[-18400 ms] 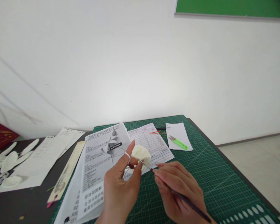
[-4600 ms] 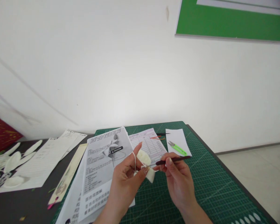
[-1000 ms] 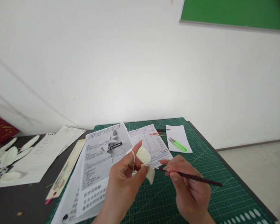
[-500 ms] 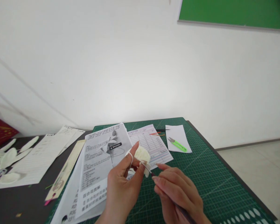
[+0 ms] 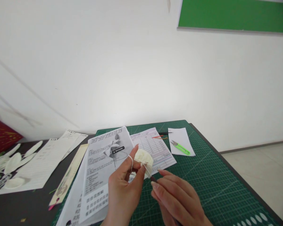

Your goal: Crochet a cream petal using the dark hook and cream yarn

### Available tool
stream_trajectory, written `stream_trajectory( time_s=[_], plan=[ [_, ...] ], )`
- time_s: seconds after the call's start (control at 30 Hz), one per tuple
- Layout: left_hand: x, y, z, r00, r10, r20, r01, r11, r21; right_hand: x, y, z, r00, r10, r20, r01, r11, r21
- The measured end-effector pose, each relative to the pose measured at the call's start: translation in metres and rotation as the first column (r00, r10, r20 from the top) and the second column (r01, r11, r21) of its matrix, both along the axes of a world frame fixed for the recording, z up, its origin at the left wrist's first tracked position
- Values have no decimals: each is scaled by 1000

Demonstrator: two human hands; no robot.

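Pinched between the thumb and fingers of my left hand (image 5: pixel 126 185) is a cream crochet piece (image 5: pixel 145 157), rounded in shape. A strand of white yarn (image 5: pixel 131 160) loops round the raised index finger. My right hand (image 5: pixel 179 196) grips a crochet hook (image 5: pixel 153 179) by its dark handle, the thin metal shaft pointing up and left. The hook's tip meets the edge of the crochet piece close to my left thumb; the exact stitch is too small to make out. Both hands are above the green cutting mat (image 5: pixel 217 182).
Printed pattern sheets (image 5: pixel 99 169) lie left of the hands, with a lined form (image 5: pixel 153 147) behind. Green thread snips (image 5: pixel 180 147) rest on white paper (image 5: pixel 188 138). Farther left are a bookmark-like strip (image 5: pixel 68 175), handwritten sheets (image 5: pixel 44 163) and several white crocheted petals (image 5: pixel 14 163).
The hook has shifted slightly at the crochet piece, and my right hand has moved a little left and down. The camera view has tilted slightly. My left hand keeps its hold.
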State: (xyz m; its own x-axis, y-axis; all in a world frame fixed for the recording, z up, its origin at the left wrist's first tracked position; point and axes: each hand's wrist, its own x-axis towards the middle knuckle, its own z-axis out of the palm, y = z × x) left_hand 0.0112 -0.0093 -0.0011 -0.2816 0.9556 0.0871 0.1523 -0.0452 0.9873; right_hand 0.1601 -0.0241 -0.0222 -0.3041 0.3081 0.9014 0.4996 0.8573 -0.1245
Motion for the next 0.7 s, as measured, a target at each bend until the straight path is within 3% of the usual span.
stream_trajectory(
  time_s=[0.23, 0.37, 0.47, 0.57, 0.7],
  plan=[
    [3, -8, -10, 997, 7, -78, 1, 994, 112, -3, 6, -9, 998, 52, -17, -53, 997, -50],
    [3, -7, -10, 979, -65, 192, 52, 996, 75, -6, 11, -6, 964, 160, -212, -183, 979, -92],
    [5, -4, -7, 898, -95, 429, 77, 995, 60, -6, 11, -1, 918, 178, -353, -260, 945, -199],
    [6, -2, -5, 839, -82, 537, 85, 996, 18, -6, 12, 1, 870, 169, -464, -329, 898, -290],
    [4, -1, -3, 773, -77, 629, 126, 991, -34, -3, 14, -3, 926, 186, -330, -247, 957, -154]
  ],
)
